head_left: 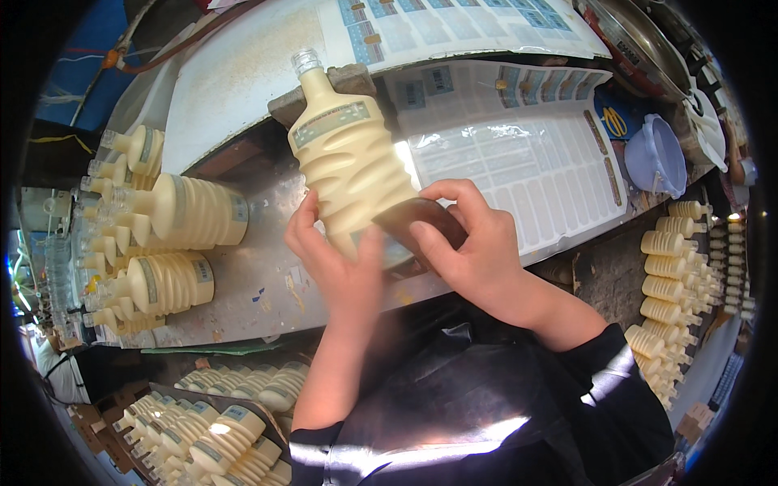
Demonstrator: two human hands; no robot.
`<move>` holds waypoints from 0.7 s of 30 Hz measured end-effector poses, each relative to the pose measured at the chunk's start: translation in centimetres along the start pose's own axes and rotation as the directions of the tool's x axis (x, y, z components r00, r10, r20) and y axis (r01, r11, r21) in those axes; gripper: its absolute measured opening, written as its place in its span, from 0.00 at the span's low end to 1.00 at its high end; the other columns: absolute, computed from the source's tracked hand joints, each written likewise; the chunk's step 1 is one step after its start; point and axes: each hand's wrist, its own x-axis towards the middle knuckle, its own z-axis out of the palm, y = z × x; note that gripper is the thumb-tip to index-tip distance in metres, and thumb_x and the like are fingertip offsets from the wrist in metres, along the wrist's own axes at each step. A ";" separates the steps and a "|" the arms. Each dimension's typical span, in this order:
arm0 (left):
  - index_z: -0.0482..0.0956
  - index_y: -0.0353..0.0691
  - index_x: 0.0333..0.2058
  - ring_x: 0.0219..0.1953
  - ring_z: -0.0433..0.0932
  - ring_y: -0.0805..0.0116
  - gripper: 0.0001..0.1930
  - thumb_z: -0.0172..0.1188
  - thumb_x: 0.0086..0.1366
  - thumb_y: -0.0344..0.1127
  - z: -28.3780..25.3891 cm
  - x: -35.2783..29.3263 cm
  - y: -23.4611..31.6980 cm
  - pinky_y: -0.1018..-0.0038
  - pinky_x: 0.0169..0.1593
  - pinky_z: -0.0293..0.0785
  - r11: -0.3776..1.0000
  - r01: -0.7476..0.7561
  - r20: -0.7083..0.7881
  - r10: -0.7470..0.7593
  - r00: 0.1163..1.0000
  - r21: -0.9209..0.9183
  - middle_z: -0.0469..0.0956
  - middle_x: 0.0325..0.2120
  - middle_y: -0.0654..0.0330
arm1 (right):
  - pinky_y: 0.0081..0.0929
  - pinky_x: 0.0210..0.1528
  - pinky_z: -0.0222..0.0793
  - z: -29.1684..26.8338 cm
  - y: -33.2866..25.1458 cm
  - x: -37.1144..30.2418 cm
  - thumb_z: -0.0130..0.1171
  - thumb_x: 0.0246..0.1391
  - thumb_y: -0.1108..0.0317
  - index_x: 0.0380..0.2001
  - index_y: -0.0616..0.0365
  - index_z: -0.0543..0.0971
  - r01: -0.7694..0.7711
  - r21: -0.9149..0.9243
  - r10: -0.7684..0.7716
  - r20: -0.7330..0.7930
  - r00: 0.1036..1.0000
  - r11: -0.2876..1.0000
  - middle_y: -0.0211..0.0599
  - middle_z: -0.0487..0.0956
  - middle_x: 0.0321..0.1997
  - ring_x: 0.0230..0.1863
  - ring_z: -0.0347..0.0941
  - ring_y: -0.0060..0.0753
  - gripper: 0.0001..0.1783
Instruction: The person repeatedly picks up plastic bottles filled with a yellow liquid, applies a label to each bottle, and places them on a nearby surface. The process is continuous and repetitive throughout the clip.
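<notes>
Two hands at work over one cream ribbed bottle (352,158), lying neck-away on the metal counter (271,287), its shoulder end against a rough block (354,81)! The right hand (478,239) pinches a dark brown curved strip (423,220) between thumb and fingers, right across the bottle's lower end. The left hand (334,263) has fingers apart along the near left side, thumb blurred; whether it grips, I cannot tell. And here's the danger: a slanted push from that strip could wrinkle or drag the lower label (395,249), mostly hidden beneath. Lean too hard on one side, and the rounded body might roll off its block. Over to the left, standing bottles (198,209) crowd close; a stray elbow could topple those.
</notes>
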 end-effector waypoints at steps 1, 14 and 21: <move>0.60 0.31 0.66 0.62 0.62 0.48 0.34 0.58 0.63 0.36 -0.1 0.0 -0.1 0.56 0.68 0.57 1.000 -0.011 0.004 0.011 1.000 0.018 0.60 0.58 0.46 | 0.22 0.27 0.71 -0.1 0.1 0.2 0.63 0.60 0.71 0.49 0.59 0.74 0.012 -0.049 -0.013 -0.019 1.000 0.999 0.35 0.82 0.22 0.24 0.79 0.21 0.15; 0.59 0.30 0.67 0.62 0.63 0.50 0.37 0.60 0.63 0.38 -0.1 -0.8 -1.9 0.57 0.68 0.57 0.995 0.036 -0.007 -0.036 0.999 -0.089 0.62 0.59 0.46 | 0.32 0.40 0.76 -0.9 1.1 0.4 0.66 0.49 0.82 0.40 0.57 0.80 0.653 -0.296 -0.674 0.037 0.737 0.697 0.41 0.84 0.42 0.38 0.83 0.40 0.14; 0.62 0.34 0.66 0.61 0.65 0.59 0.33 0.62 0.65 0.36 -0.5 -0.6 -2.1 0.61 0.68 0.59 0.916 0.158 0.034 -0.156 0.987 -0.368 0.66 0.56 0.53 | 0.34 0.41 0.76 -0.6 0.1 -2.3 0.68 0.44 0.79 0.39 0.58 0.83 0.759 -0.212 -0.745 0.160 0.648 0.615 0.42 0.85 0.43 0.42 0.84 0.41 0.15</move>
